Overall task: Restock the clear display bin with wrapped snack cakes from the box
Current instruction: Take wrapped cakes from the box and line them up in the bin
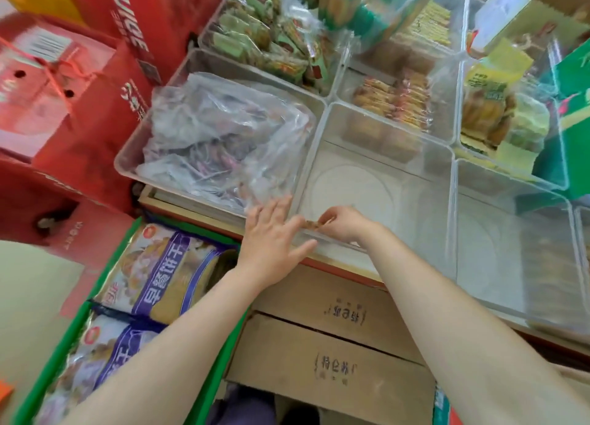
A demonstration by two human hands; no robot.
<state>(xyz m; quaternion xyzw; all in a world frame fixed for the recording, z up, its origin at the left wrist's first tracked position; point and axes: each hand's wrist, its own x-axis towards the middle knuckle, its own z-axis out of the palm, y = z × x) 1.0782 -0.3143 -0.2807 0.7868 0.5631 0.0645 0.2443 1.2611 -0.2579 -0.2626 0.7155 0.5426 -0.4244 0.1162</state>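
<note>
- Head view: I see my left hand (271, 233) lying flat at the near left corner of the clear display bin (376, 182), fingers straight and spread, tips touching the bin's front rim.
- My right hand (344, 225) is just beside it, reaching over the same rim, with thumb and fingers curled and pinched on a small brownish wrapped snack cake (314, 224). The cake sits right at the bin's near edge, between my two hands; it is too blurred for me to read the wrapper.
- The bin's floor is mostly bare, showing a moulded circle; a few pale brown wrapped cakes (380, 137) lie against its far wall.
- To the left, touching the bin, is another clear bin holding a crumpled clear plastic bag (223, 131) with purple-and-pink packets inside.
- Behind are bins of green-wrapped snacks (255, 38) and orange-wrapped biscuits (399, 99); to the right, a bin with yellow-labelled bread packs (488, 105).
- Another clear bin (510, 249) stands to the right of the display bin, touching it; I cannot tell what is in it.
- Below my left forearm, a green-edged box (57, 348) holds large purple-and-cream biscuit bags (159, 274).
- Under the shelf edge are two stacked brown cartons (335, 370) with printed characters.
- Red gift boxes (79, 89) are stacked on the left, one reading "JUICE".
</note>
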